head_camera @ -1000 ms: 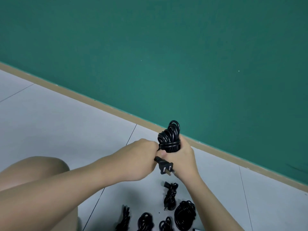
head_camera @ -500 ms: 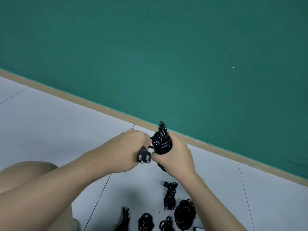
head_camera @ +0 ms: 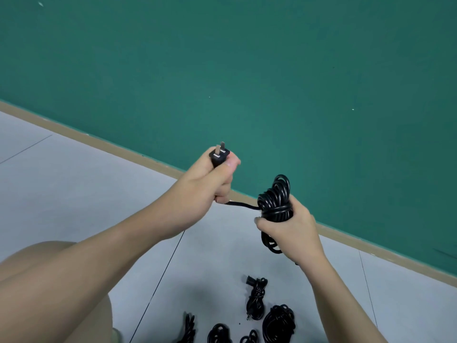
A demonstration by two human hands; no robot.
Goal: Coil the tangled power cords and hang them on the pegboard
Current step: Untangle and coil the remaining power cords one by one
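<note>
My right hand point(head_camera: 290, 230) grips a black coiled power cord point(head_camera: 275, 201) around its wrapped middle, held upright above the floor. A short taut stretch of the same cord runs left from the bundle to my left hand point(head_camera: 210, 181). That hand holds the cord's plug end in a fist, and the two-pin plug point(head_camera: 219, 154) sticks up out of it with its pins pointing up. No pegboard is in view.
Several other coiled black cords lie on the pale grey tiled floor point(head_camera: 74, 184) below my hands, among them one point(head_camera: 256, 299) and a larger one point(head_camera: 279, 323). A green wall point(head_camera: 247, 70) with a tan baseboard runs behind. My bare knee point(head_camera: 37, 263) is at lower left.
My left hand has pulled the plug end up and away to the left, drawing the cord tail taut. The right hand with the bundle has shifted slightly right.
</note>
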